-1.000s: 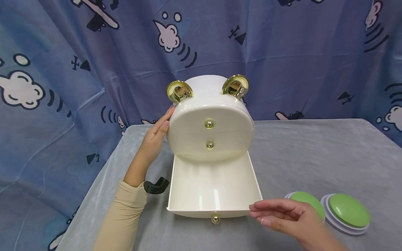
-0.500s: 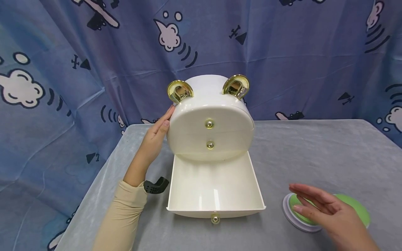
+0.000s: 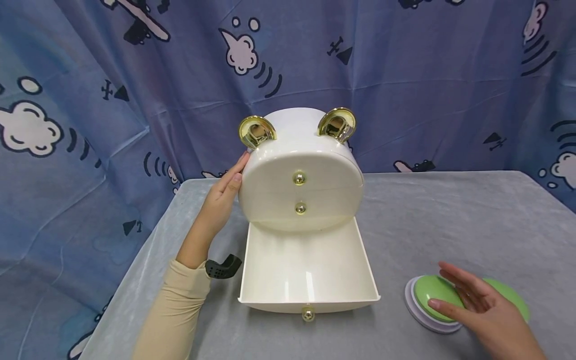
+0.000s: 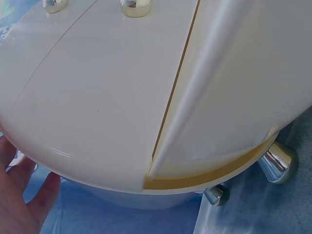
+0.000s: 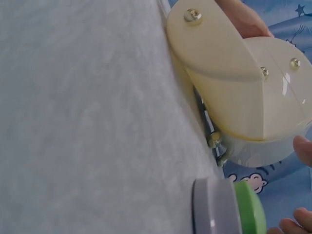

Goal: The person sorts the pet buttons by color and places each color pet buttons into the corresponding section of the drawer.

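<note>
A white round storage box with gold ears stands mid-table in the head view. Its bottom drawer is pulled out, with a bare interior and a gold knob on its front. My left hand rests its nearly straight fingers against the box's left side, below the ear. At the right, my right hand hovers with thumb and fingers apart over two round things with green domed tops. The nearer green dome sits on a lavender base; the other green dome is partly hidden behind the hand.
Grey cloth covers the table. A blue patterned curtain hangs behind and to the left. Two gold knobs, one above the other, mark the box's upper front. A black bracket sits at the left wrist.
My right hand has left the drawer's front right corner and moved right, over the green-topped round things. Left hand, box and drawer stay put.
</note>
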Demonstrator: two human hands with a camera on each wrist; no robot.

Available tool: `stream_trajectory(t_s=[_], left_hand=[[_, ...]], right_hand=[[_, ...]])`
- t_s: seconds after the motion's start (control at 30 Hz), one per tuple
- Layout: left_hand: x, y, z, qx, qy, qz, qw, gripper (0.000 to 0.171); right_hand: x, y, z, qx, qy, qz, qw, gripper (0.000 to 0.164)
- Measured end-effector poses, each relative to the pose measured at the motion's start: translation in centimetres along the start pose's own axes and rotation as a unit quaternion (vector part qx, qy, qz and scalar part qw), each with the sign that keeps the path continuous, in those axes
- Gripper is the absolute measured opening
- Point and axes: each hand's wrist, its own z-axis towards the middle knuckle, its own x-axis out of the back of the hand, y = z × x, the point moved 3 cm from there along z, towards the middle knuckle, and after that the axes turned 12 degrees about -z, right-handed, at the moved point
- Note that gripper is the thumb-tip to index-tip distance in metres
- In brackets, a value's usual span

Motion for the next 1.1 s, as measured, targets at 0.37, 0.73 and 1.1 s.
stream_trajectory(t_s=[0.37,0.73,1.1], left_hand=[[0.1,0.0,0.0,-0.007,-0.004,0.0,1.0,0.046],[0.0,-0.1,0.2,-0.014,-0.003,0.0,0.9999,0.046],[0.2,-0.3,0.2,-0.01,-0.002,0.002,0.9999,0.046]], right_hand=[[-0.4,1.7,0.6,0.007,0.012,-0.027,1.0,0.12],[-0.8,1.8,0.5,0.038,-0.024,-0.136,0.99,0.12],[-1.1,1.2,0.6,0.094,0.018,-0.244,0.965,0.119]])
